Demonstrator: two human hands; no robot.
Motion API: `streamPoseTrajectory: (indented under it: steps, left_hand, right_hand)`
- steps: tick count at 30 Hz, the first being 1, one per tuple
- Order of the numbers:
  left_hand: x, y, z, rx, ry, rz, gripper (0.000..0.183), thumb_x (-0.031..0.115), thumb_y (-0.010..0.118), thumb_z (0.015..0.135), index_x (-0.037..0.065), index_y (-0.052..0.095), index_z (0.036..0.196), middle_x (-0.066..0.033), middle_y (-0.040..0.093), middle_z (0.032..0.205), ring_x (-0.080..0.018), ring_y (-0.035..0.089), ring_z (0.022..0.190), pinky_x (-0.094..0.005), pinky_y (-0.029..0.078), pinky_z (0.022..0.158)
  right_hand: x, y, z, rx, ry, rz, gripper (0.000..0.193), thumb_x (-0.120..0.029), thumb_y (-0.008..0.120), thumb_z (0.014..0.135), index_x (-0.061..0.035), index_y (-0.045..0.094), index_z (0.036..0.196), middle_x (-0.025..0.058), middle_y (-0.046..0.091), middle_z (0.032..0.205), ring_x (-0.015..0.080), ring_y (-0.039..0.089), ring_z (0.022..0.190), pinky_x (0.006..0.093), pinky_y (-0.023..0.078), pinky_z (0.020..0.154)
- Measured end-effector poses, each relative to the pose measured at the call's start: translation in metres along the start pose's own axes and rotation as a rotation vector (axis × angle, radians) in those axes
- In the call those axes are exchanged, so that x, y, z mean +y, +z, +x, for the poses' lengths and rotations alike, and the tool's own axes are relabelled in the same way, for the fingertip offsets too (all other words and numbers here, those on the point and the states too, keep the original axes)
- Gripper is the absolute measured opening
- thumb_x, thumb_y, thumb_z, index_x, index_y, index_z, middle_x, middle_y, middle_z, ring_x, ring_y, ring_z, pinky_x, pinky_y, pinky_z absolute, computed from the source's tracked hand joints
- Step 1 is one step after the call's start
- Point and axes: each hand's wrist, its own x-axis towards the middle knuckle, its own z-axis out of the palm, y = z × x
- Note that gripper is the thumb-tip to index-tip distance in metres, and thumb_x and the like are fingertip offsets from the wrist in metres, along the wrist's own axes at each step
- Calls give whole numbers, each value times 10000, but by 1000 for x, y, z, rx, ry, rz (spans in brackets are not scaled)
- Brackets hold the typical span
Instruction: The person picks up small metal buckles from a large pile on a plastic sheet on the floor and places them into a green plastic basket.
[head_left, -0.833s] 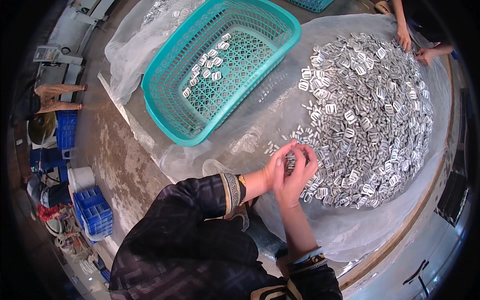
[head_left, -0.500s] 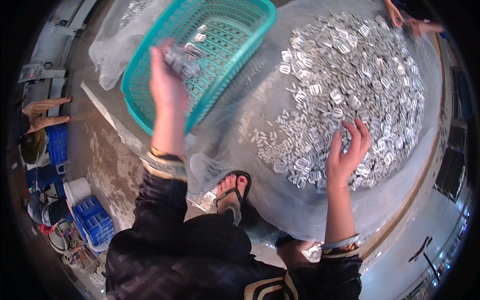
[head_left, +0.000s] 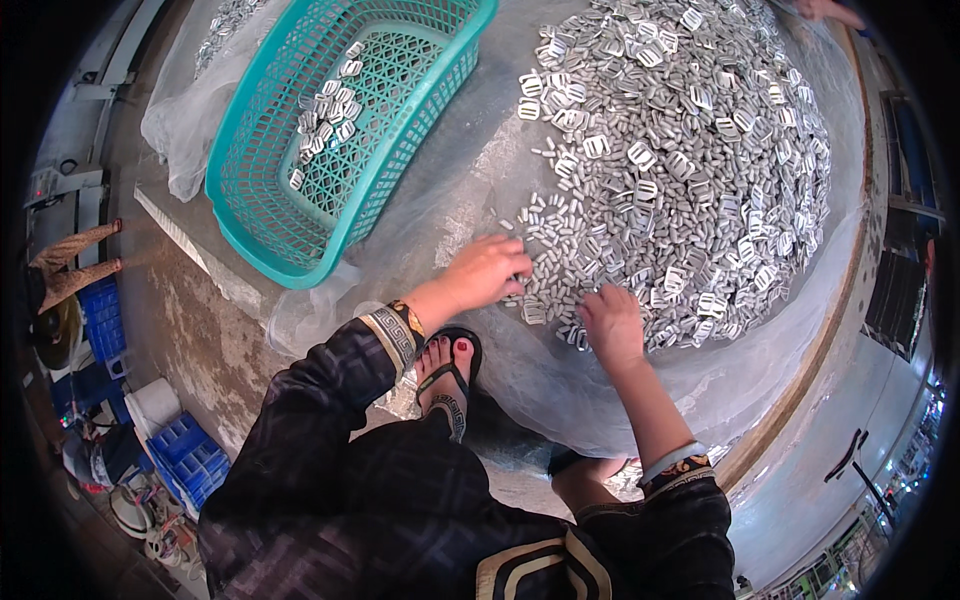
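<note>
On the left, a white tub [head_left: 155,405] stands by blue crates [head_left: 190,462]. Next comes a big green basket [head_left: 300,278] full of holes, with a few silver buckles [head_left: 346,131] lying on its bottom. A foot [head_left: 447,365] in a dark sandal is below the left hand [head_left: 485,272]. That hand bends its fingers at the near left edge of the pile [head_left: 700,170]. The right hand [head_left: 613,322] curls down at the near edge. I cannot tell if either hand pinches something. The pile, small silver bits and more buckles, sits on a clear sheet [head_left: 690,395].
</note>
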Motion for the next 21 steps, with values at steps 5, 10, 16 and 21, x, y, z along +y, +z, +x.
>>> streamPoseTrajectory:
  steps: [5,10,16,21]
  left_hand:
    - [-39,-15,-1,103,-460,-664,110,118,682,802,56,613,863,-30,607,770,-134,580,713,-276,460,633]
    - [-37,-31,-1,16,-628,-724,147,139,684,815,49,603,897,-11,627,809,-82,582,726,-256,464,625]
    - [-12,-13,9,188,-276,27,195,159,704,768,95,610,927,-67,588,891,-205,593,780,-281,468,663]
    - [-26,-12,14,173,-249,-72,153,100,668,767,79,602,903,-50,577,886,-196,575,779,-267,457,697]
  right_hand:
    - [9,-1,13,-12,321,836,145,17,621,666,-29,486,693,69,485,762,195,541,666,314,432,572]
    - [-5,6,15,-125,596,1131,183,112,528,662,-20,469,774,45,505,740,160,531,627,243,442,592]
    - [-67,5,12,-211,262,410,199,-88,612,744,-69,526,922,126,562,798,299,618,707,410,491,629]
    - [-59,11,8,-189,251,390,191,-59,596,737,-59,502,903,126,523,764,297,611,686,383,511,631]
